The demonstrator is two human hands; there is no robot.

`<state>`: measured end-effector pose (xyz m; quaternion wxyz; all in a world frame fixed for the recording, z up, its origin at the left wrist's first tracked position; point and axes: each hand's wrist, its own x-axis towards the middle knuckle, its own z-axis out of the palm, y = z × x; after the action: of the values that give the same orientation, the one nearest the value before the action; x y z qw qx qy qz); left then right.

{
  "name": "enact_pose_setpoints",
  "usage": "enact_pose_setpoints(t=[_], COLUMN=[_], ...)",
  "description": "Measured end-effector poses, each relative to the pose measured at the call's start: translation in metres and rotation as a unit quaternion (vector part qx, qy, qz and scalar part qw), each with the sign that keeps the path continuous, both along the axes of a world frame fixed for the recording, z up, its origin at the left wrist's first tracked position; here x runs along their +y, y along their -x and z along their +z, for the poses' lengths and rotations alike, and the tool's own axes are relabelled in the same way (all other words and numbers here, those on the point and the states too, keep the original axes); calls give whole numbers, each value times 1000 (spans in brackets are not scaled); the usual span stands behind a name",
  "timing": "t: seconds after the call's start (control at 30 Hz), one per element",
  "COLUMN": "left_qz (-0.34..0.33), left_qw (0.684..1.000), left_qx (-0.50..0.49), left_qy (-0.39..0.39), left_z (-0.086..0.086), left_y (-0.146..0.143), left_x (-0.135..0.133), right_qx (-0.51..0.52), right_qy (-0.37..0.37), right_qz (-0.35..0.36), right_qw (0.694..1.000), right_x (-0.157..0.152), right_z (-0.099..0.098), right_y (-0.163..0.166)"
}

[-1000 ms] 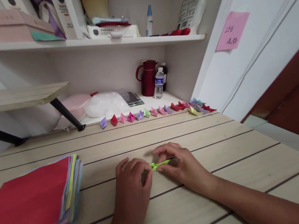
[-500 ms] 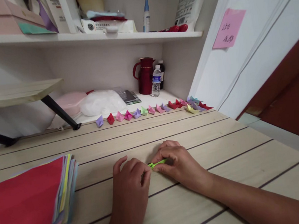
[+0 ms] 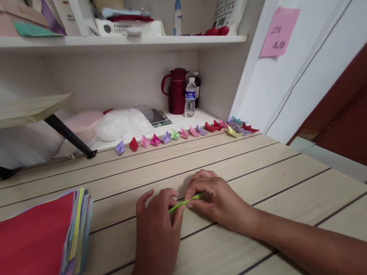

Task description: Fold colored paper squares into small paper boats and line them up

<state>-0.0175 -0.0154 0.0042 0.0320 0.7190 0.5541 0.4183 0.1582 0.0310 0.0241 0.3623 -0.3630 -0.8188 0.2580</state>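
Observation:
A strip-like piece of folded green paper (image 3: pixel 178 206), seen nearly edge-on, spans the gap between my hands just above the slatted table (image 3: pixel 263 239). My right hand (image 3: pixel 210 194) pinches its right part between thumb and fingertips. On the other side, my left hand (image 3: pixel 158 218) has thumb and fingers closed round the left part, the index finger raised above it. Fingers cover both ends of the paper, so its full shape is hidden. Along the table's back edge stands a row of small folded paper boats (image 3: pixel 155 140) in several colours, bunched at the right end.
A stack of coloured paper (image 3: pixel 33 249), red sheet on top, lies at the left. Behind the boats are a dark red jug (image 3: pixel 177 91), a water bottle (image 3: pixel 190 98) and a white plastic bag (image 3: pixel 123 124). A small raised wooden stand (image 3: pixel 19 110) juts in at left.
The green paper now shows longer and flatter between the hands, reaching further left. My left fingers have opened slightly around it. The whole view has shifted a little.

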Motion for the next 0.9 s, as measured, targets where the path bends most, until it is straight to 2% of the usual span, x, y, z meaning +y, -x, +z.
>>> enact_pose_setpoints(t=[0.13,0.3,0.37,0.63,0.9], left_qz=[5,5,10,22,42], left_qw=[999,996,993,984,988], left_qx=[-38,-78,-94,-112,-33], left_qy=[11,48,68,137,148], left_z=[-1,3,4,5,5], left_y=[1,5,6,10,1], left_x=[2,5,6,6,6], right_qx=[-3,48,54,37,-54], right_qy=[26,159,183,176,106], right_qz=[1,-17,-22,-25,-28], right_qw=[1000,986,981,983,993], right_x=[0,4,5,7,10], right_z=[2,1,-1,0,1], right_y=[-1,-2,-3,-4,-2])
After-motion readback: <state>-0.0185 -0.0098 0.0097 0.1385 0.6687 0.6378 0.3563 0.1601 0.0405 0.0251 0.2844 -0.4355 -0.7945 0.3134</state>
